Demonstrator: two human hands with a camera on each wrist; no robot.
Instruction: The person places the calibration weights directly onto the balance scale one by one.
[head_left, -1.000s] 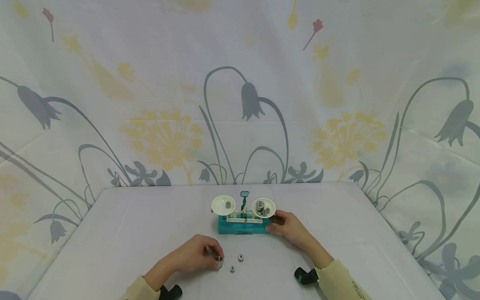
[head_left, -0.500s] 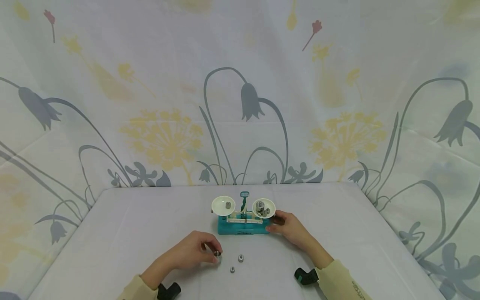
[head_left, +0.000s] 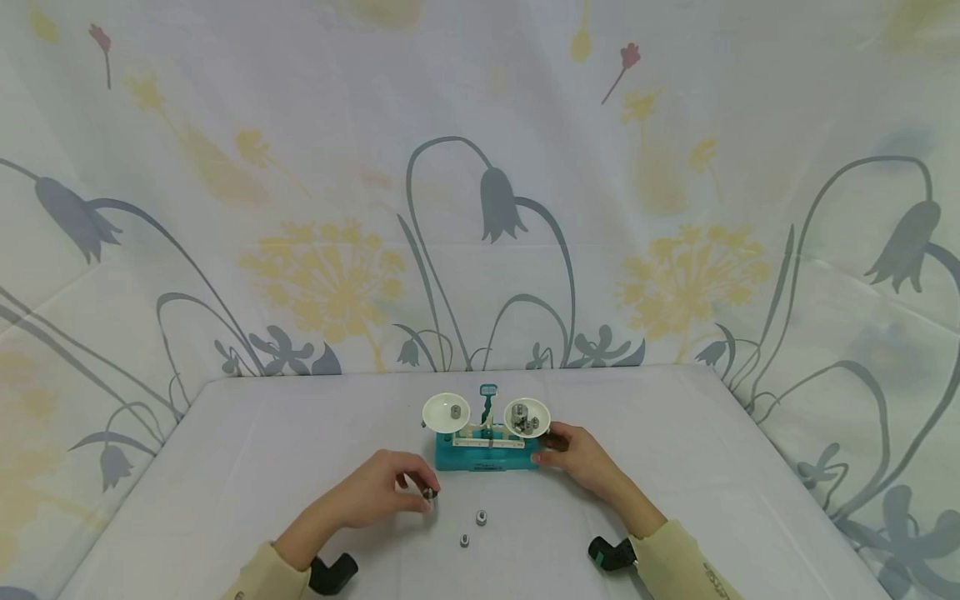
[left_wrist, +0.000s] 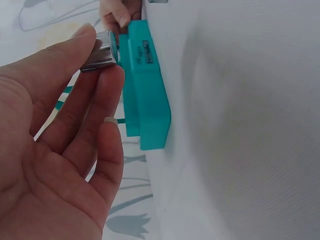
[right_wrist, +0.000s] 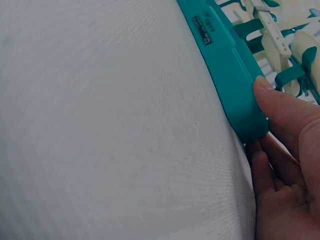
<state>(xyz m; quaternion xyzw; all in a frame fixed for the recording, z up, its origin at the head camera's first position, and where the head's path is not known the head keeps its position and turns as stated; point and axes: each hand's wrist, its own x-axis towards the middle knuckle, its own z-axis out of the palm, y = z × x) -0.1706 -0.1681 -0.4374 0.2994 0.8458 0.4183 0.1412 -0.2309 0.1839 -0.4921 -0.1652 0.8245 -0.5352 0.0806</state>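
Note:
My left hand (head_left: 382,487) pinches a shiny metal weight (left_wrist: 101,52) between thumb and fingertips, in front of the left end of a teal balance scale (head_left: 480,458). In the left wrist view the weight is raised above the white cloth. My right hand (head_left: 581,458) grips the scale's right end; in the right wrist view its thumb presses the top edge of the teal base (right_wrist: 235,85) and the fingers curl around the end. The left pan (head_left: 437,402) holds one weight (head_left: 456,412). Several weights (head_left: 520,414) crowd the right pan (head_left: 540,412).
Two small metal weights, one farther (head_left: 482,517) and one nearer (head_left: 464,541), stand on the white cloth (head_left: 675,433) in front of the scale. Behind the table hangs a flower-printed curtain (head_left: 480,275).
My left hand has lifted the weight and carried it forward, slightly left, toward the scale. The right hand stays at the scale's base, and the two loose weights have not moved.

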